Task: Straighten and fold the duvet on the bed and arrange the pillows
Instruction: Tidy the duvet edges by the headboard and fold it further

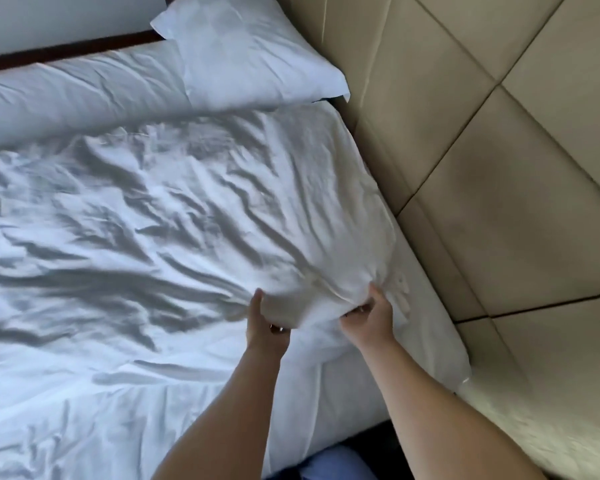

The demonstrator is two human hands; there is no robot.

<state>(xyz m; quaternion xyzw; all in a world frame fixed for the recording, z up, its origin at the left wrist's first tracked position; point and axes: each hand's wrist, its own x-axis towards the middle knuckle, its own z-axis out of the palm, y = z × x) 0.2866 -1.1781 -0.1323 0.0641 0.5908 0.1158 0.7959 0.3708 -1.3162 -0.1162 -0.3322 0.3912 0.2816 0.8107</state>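
Note:
A crumpled white duvet (160, 216) covers most of the bed. Its near right corner is bunched up, and both hands grip it there. My left hand (265, 323) holds the fabric from below, fingers curled under the edge. My right hand (373, 315) pinches the same corner on its right side. A white pillow (250, 53) lies at the far end against the padded headboard. A second white pillow (426, 327) lies along the headboard by my right hand, partly under the duvet.
The beige padded headboard (499, 150) with diagonal seams fills the right side. A dark wooden strip (66, 50) runs along the bed's far edge. White sheet (118, 410) shows in front of the duvet. Blue clothing (336, 465) is at the bottom edge.

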